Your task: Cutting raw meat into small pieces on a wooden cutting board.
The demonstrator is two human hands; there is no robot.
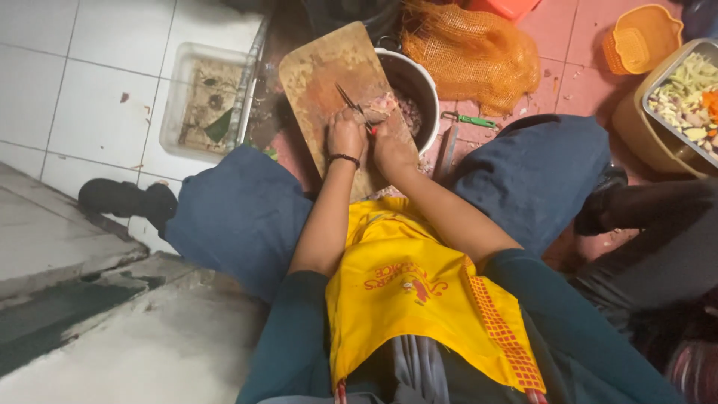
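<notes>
A worn wooden cutting board [321,71] lies on the floor between my knees. Both hands meet at its near end. My left hand [347,136], a black band on its wrist, presses on a pinkish piece of food [383,105]. My right hand [392,146] is closed beside it, seemingly on the red handle of a small knife [348,99]. The thin dark blade points up and to the left across the board. My fingers hide part of the handle. A yellow apron [407,288] covers my lap.
A metal pot [420,82] with pinkish pieces stands behind the board's right edge, an orange mesh sack [471,52] beyond it. A green-handled peeler [470,120] lies on the red tiles. At right are an orange basket [643,37] and a tray of chopped vegetables [692,93]. A floor drain [209,105] is at left.
</notes>
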